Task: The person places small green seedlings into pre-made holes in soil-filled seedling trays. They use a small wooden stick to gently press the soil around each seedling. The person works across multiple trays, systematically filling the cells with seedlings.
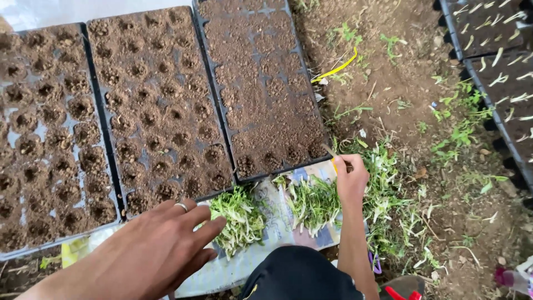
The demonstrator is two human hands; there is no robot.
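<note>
L hand (152,250) flat, grip released, fingertips on seedling pile (240,219); R hand (350,179) grip pinching thin stick (330,151) by soil tray (261,83).

A plant nursery outdoors: black soil-filled seedling trays (155,100) lie on bare earth (400,72), with seedling bundles (241,219) close by the left hand (150,250).

Outdoor ground of bare brown soil (411,83) is lying under soft, even daylight. Small green weeds (461,133) are growing in patches across it, and dry twigs are lying scattered about. A yellow strip (340,68) is curving over the dirt. A pale sheet (50,11) is showing along the top left edge.
</note>
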